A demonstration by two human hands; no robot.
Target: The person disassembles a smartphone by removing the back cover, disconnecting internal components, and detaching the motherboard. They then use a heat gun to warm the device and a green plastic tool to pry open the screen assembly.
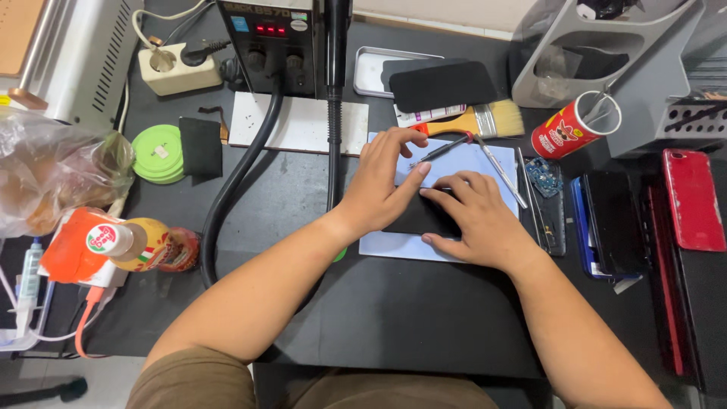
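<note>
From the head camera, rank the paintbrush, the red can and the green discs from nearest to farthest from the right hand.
Measured from the right hand:
1. Paintbrush, just beyond the hands, toward the back of the bench.
2. Red can, back and to the right, beside the grey organiser.
3. Green discs, far across on the left side.

Both hands press on a dark phone (pixel 415 220) lying on a pale blue mat (pixel 469 163) on the black worktable (pixel 394 318): the left hand (pixel 382 185) lies flat over its left part, the right hand (pixel 473 220) covers its right edge, fingers curled. Just beyond the fingers lie a screwdriver (pixel 447 148), tweezers (pixel 501 173) and a yellow-handled brush (pixel 477 121). A red phone (pixel 693 198) lies well apart at the right.
</note>
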